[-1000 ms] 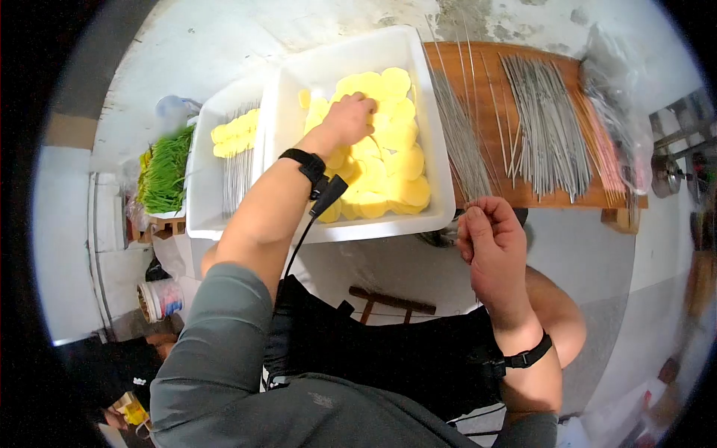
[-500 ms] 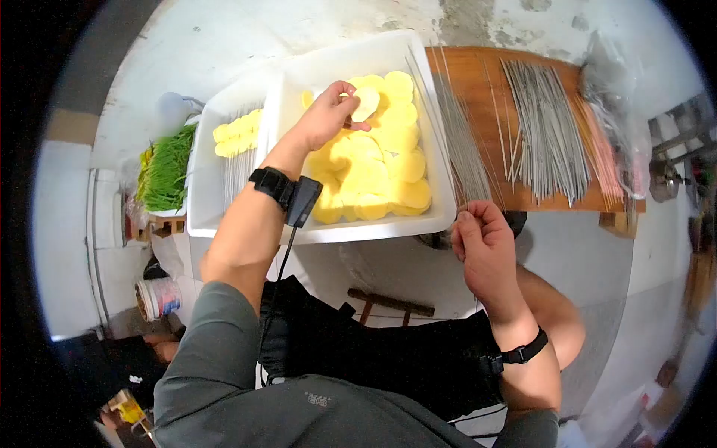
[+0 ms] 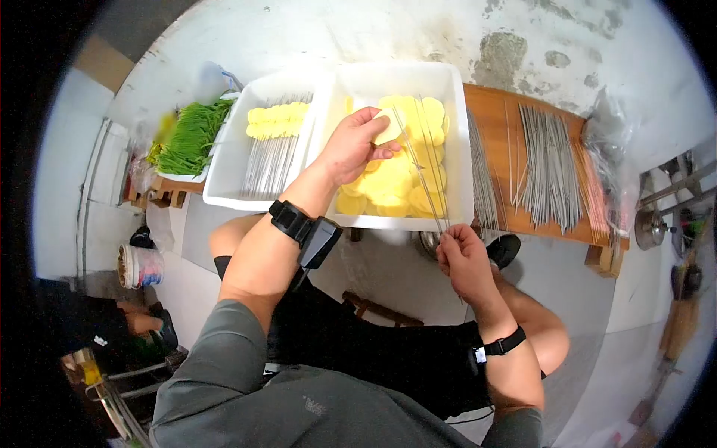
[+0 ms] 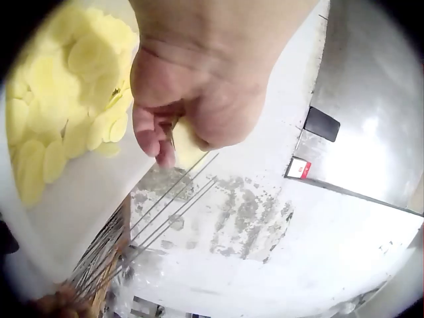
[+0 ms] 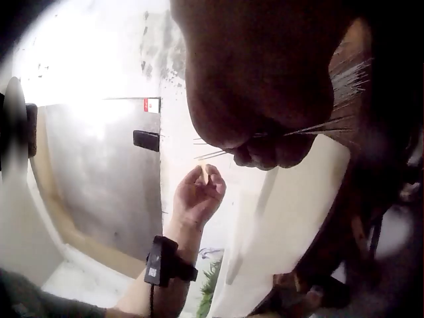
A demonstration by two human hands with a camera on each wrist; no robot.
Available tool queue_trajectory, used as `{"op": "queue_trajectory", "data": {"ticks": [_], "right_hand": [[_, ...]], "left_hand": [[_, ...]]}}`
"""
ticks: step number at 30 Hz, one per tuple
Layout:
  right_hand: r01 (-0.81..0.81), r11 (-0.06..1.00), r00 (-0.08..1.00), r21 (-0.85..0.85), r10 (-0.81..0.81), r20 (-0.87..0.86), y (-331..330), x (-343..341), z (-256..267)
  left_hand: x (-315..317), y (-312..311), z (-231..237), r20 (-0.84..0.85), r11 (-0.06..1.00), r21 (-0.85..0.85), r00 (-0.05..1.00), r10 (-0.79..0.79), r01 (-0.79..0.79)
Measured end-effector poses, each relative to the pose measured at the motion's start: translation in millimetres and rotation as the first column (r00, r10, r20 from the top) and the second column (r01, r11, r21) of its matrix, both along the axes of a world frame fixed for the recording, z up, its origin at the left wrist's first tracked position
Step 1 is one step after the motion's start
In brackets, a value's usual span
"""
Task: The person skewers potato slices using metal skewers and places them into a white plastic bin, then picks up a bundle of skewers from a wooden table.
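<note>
In the head view my left hand [image 3: 351, 149] pinches a round yellow potato slice [image 3: 388, 128] between thumb and fingers, above the larger white tub [image 3: 464, 149]. My right hand [image 3: 467, 261], near that tub's front right corner, grips several thin metal skewers [image 3: 427, 187] by their lower ends. Their tips fan out up and to the left, close by the slice. More potato slices [image 3: 392, 179] lie heaped in the tub. In the left wrist view, the slice [image 4: 188, 147] shows partly behind the thumb, with the skewer tips just below it.
A second white tub [image 3: 224, 179] on the left holds skewers threaded with yellow slices [image 3: 278, 119]. Green vegetables [image 3: 196, 134] stand beyond it. On the wooden board [image 3: 489, 101] at right lie bunches of metal skewers [image 3: 549, 168], pinkish sticks [image 3: 592, 194] and a clear plastic bag [image 3: 609, 142].
My left hand has lifted a potato slice from the heap and brought it toward the skewers. The right hand's skewers now lean left over the tub. The head view has shifted.
</note>
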State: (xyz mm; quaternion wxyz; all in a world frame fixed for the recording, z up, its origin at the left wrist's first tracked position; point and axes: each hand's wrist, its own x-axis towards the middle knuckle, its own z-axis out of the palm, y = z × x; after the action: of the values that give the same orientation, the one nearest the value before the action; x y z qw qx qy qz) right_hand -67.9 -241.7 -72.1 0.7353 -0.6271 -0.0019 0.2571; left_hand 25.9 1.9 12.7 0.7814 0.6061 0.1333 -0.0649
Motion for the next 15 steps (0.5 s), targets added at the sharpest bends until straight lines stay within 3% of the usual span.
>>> {"op": "queue_trajectory", "data": {"ticks": [2, 4, 11, 15], "right_hand": [[-0.024, 1.0, 1.0, 0.003, 0.024, -0.002, 1.9, -2.0, 1.3], [-0.021, 0.991, 0.996, 0.129, 0.032, -0.081, 3.3, -3.7, 1.4], [-0.089, 0.989, 0.993, 0.116, 0.098, -0.073, 4.6, -5.8, 7.7], [-0.033, 0.994, 0.999, 0.105, 0.037, -0.037, 9.4, -7.3, 12.8]], "left_hand": [[-6.4, -2.0, 5.0, 0.045, 0.997, -0.068, 0.999, -0.026, 0.029], [-6.4, 1.1, -5.8, 0.078, 0.998, -0.06, 0.996, -0.031, 0.036], [-14.2, -5.9, -6.1, 0.134, 0.992, -0.109, 0.99, -0.051, 0.066], [-14.6, -5.0, -4.2, 0.146, 0.984, -0.164, 0.989, -0.04, 0.064]]}}
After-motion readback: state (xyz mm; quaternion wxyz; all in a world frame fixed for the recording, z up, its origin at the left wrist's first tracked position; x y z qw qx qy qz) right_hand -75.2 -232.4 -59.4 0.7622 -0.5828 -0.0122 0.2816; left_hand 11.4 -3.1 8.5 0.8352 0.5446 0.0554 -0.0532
